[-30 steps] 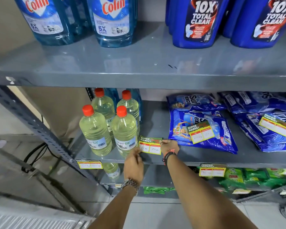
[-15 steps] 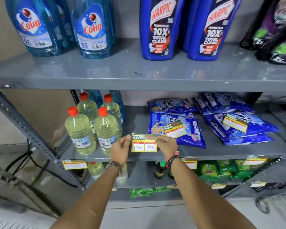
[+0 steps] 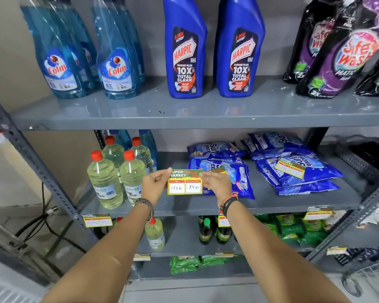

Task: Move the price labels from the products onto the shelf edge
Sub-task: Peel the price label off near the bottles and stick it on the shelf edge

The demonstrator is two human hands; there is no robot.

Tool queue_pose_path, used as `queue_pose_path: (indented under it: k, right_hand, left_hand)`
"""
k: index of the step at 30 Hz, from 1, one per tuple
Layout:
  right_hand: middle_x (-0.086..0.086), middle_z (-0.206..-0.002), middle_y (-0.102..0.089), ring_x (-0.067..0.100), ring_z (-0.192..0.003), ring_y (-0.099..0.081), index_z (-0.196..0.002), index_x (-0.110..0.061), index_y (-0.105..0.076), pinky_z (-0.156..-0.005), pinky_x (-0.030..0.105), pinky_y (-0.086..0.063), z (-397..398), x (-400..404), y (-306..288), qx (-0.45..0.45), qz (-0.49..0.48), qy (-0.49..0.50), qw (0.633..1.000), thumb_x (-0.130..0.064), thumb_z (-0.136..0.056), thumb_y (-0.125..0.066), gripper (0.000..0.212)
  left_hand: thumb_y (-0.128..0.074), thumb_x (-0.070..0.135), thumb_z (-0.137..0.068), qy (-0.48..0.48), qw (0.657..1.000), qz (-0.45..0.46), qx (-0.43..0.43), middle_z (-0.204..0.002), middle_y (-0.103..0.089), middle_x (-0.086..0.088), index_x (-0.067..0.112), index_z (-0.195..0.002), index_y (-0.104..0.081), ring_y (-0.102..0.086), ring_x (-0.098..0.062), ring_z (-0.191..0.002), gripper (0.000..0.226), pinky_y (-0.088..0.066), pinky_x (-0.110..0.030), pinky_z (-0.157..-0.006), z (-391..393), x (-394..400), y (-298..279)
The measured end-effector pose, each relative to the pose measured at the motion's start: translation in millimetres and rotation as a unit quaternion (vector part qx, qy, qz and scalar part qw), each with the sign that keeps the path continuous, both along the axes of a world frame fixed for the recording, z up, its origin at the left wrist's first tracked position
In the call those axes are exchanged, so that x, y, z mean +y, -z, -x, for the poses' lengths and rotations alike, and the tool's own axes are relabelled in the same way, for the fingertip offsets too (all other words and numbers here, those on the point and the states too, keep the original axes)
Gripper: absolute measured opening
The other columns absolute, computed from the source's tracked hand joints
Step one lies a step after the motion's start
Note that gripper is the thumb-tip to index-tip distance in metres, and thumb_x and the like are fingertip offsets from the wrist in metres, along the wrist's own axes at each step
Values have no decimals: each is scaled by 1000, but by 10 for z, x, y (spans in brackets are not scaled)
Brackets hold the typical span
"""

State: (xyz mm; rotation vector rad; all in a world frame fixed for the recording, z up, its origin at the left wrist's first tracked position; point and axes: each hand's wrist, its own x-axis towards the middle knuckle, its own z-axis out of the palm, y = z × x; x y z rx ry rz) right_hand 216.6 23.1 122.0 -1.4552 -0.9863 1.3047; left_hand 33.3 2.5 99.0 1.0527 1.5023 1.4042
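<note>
Pinching one price label (image 3: 185, 182) by its two short ends, the left hand (image 3: 154, 186) and right hand (image 3: 217, 184) hold it level in the air, long axis left to right. The shelf edge (image 3: 184, 212) lies just below and runs parallel (so probably a short lowering); another label (image 3: 290, 169) rests on the detergent packs (image 3: 293, 171) to the right.

Two bare forearms without sleeves, left hand (image 3: 154, 186) above a beaded bracelet (image 3: 146, 206) — dark and pale beads in rows, right hand (image 3: 217, 184) with a thin ring (image 3: 208, 178) on one finger, red and black cord bands (image 3: 228, 201) at the wrist
</note>
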Motion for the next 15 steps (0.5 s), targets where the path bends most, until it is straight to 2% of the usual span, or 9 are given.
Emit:
queue_pose_path:
  k: [2, 4, 6, 7, 9, 11, 13, 15]
  right_hand:
    - [18, -102, -71, 30, -93, -68, -75, -15, -69, -88, 39, -56, -7, -30, -72, 7, -7, -4, 1000, -12, -76, -74, 6]
    - [18, -99, -73, 28, -86, -70, -73, -18, -68, -81, 36, -58, 34, -63, -156, 9, -27, -17, 999, -14, -78, -73, 8]
    - [17, -95, -74, 25, -80, -71, -81, -15, -71, -74, 32, -59, 144, -106, -269, 13, -63, -33, 997, -14, -79, -72, 3]
    - [17, -94, -74, 26, -81, -71, -86, -13, -72, -74, 34, -59, 225, -119, -332, 7, -86, -37, 996, -15, -79, -71, 8]
    - [15, -93, -75, 27, -86, -71, -92, -9, -73, -80, 40, -58, 439, -161, -481, -17, -138, -47, 989, -17, -78, -72, 16]
    - [15, -91, -75, 27, -86, -71, -92, -6, -73, -83, 43, -57, 707, -223, -643, -25, -191, -64, 979, -17, -78, -72, 18]
    - [16, -88, -75, 25, -82, -71, -90, -6, -74, -82, 40, -57, 998, -303, -793, -12, -228, -84, 970, -17, -77, -73, 17]
    - [15, -86, -76, 17, -74, -69, -88, -6, -74, -77, 32, -57, 1281, -372, -932, 2, -264, -97, 959, -14, -77, -73, 14]
  left_hand:
    - [-70, 27, -81, -11, 1000, -14, -10, -82, -76, -7, 16, -87, -74, -72, -26, -84, 13, -56, -43, -84, 17, -30, -65]
    - [-70, 24, -81, -23, 999, -33, -32, -73, -76, 4, 14, -89, -74, -73, -15, -75, 13, -59, -32, -72, 49, -100, -143]
    - [-70, 28, -80, -41, 996, -59, -49, -75, -77, 4, 8, -96, -72, -73, -10, -72, 26, -57, -20, -62, 131, -196, -250]
    - [-70, 34, -78, -51, 995, -72, -49, -78, -77, 2, 9, -96, -73, -72, -11, -73, 31, -56, -18, -62, 196, -248, -310]
    - [-70, 44, -71, -76, 991, -100, -47, -79, -76, -1, 18, -88, -75, -70, -13, -72, 31, -56, -20, -63, 370, -362, -442]
    - [-71, 49, -67, -109, 985, -124, -47, -76, -76, 4, 26, -79, -76, -69, -10, -71, 26, -56, -20, -63, 604, -472, -587]
    - [-74, 50, -64, -148, 978, -138, -49, -76, -75, 4, 27, -77, -76, -67, -12, -73, 26, -57, -25, -67, 866, -573, -721]
    - [-75, 46, -64, -176, 970, -155, -61, -84, -74, -4, 20, -83, -76, -65, -19, -78, 32, -54, -33, -74, 1126, -652, -840]
